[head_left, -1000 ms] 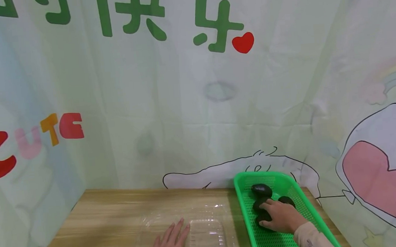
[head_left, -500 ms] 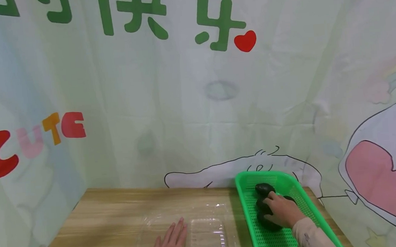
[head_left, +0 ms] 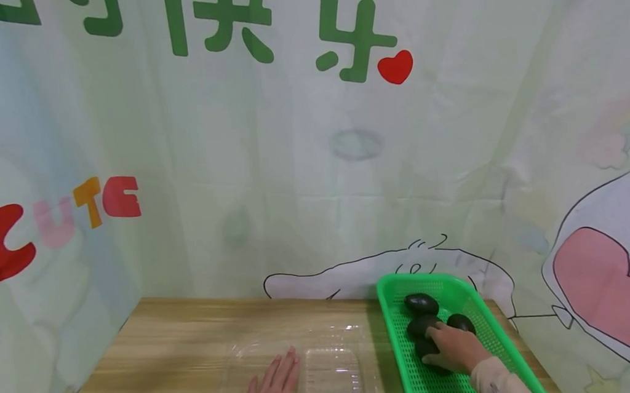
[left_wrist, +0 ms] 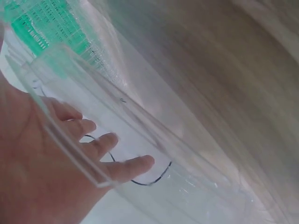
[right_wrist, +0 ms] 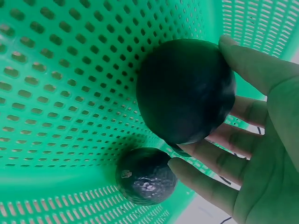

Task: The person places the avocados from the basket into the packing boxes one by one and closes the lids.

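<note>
My right hand (head_left: 456,347) is down inside a green plastic basket (head_left: 390,332). In the right wrist view its thumb and fingers curve round a dark avocado (right_wrist: 184,91), and the little fingertip comes right beside another avocado (right_wrist: 145,175). The head view has more dark avocados in the basket: one at the far end (head_left: 421,304), one under the fingertips (head_left: 422,325), one right of the hand (head_left: 461,323). My left hand (head_left: 271,388) lies with straight fingers on a clear plastic container (head_left: 331,374); the left wrist view has the fingers behind its clear wall (left_wrist: 79,149).
The container and basket stand side by side on a wooden table (head_left: 154,345), basket at the right. A printed cloth (head_left: 290,161) with green characters and cartoon drawings hangs directly behind the table.
My right hand reached toward the far avocado, then drew back a little over the nearer ones. The nearest avocado has shifted slightly right. My left hand stays on the container.
</note>
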Motion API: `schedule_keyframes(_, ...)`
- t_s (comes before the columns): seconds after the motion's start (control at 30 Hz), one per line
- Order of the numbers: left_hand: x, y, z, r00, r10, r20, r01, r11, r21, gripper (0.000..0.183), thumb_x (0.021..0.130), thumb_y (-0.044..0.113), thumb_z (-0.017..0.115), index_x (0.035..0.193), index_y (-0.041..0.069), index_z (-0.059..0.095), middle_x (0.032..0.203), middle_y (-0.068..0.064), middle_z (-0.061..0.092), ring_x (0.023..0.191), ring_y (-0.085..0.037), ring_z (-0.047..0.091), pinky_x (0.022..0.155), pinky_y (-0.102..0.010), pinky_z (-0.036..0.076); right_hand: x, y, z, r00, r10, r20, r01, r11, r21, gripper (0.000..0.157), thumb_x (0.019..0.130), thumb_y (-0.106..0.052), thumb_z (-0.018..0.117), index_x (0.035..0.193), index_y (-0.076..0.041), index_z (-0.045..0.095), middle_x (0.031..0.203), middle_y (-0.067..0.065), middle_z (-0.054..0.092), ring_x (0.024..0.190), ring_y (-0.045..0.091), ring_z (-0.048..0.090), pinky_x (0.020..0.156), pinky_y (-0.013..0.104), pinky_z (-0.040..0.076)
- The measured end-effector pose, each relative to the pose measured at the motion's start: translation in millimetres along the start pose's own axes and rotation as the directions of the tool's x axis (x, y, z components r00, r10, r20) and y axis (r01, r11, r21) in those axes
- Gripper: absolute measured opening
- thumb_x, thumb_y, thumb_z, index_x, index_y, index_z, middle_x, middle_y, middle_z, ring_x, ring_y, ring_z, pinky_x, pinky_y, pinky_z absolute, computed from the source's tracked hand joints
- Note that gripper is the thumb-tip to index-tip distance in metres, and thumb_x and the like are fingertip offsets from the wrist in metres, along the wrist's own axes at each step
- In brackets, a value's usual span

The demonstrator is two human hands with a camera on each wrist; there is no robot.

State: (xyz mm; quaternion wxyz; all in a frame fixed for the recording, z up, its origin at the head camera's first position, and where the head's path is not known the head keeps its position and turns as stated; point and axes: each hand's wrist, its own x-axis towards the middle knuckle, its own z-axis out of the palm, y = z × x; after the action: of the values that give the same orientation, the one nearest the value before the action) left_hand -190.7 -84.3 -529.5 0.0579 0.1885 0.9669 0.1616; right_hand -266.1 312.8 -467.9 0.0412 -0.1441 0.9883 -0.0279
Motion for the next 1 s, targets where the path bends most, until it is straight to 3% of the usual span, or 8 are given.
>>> schedule_keyframes(0.27,-1.0,3.5,-1.5,1.0,0.005,-0.015,-0.005,1.0,-0.001,0.128,0.059,0.097,0.036,0.152,0.01,0.022,0.161,-0.008,0.014,0.142,-0.038,0.023,0.099,-0.075,0.025,-8.0,5.6,3.5,0.994,0.046,0.097,-0.05,0.998,0.034,0.059,0.078,-0.048,0.075,0.121,-0.01,0.06,0.114,0.01,0.063,0.092,0.031,0.064,0.074,0.055,0.05)
schedule_keyframes(0.5,-1.4,1.3,2.1,0.999,0.026,-0.048,-0.026,1.0,0.003,0.128,0.059,0.096,0.039,0.152,0.008,0.023,0.16,-0.011,0.015,0.142,-0.04,0.023,0.098,-0.075,0.026,-10.0,4.9,9.3,0.968,0.054,0.245,-0.095,0.983,0.158,0.069,0.079,-0.046,0.074,0.131,-0.009,0.049,0.127,0.02,0.056,0.106,0.038,0.06,0.084,0.058,0.047)
schedule_keyframes(0.73,-1.7,3.4,-2.0,1.0,-0.007,0.001,0.007,1.0,-0.025,0.13,0.057,0.097,0.04,0.152,0.01,0.022,0.161,-0.009,0.014,0.142,-0.04,0.021,0.099,-0.075,0.023,-9.2,3.0,13.0,0.968,0.003,0.251,-0.052,0.981,0.189,0.068,0.078,-0.043,0.076,0.131,-0.01,0.047,0.129,0.022,0.052,0.1,0.037,0.062,0.079,0.055,0.05)
schedule_keyframes(1.0,-3.6,4.3,-4.7,1.0,-0.006,0.015,0.006,0.999,-0.044,0.129,0.058,0.095,0.042,0.152,0.009,0.02,0.161,-0.009,0.013,0.142,-0.04,0.021,0.099,-0.075,0.023,-7.5,4.5,13.0,0.973,-0.007,0.231,-0.034,0.985,0.172,0.066,0.076,-0.043,0.078,0.126,-0.009,0.051,0.129,0.022,0.053,0.098,0.036,0.063,0.078,0.054,0.05)
